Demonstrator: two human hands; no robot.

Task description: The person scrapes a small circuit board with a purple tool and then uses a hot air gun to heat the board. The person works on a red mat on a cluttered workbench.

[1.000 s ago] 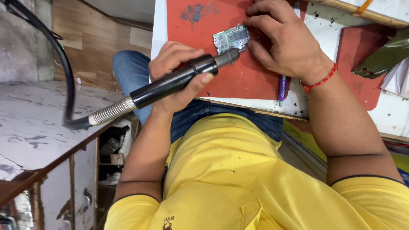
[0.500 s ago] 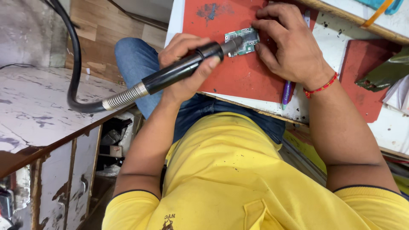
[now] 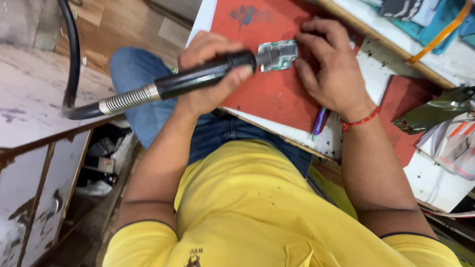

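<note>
Red mat (image 3: 267, 94): one circuit board (image 3: 278, 54), one black handpiece (image 3: 198, 79), two hands.

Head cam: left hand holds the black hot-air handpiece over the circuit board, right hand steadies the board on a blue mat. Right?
Not quite: in the head view the mat is red, not blue. The left hand does hold the black hot-air handpiece over the circuit board, and the right hand steadies it.
</note>
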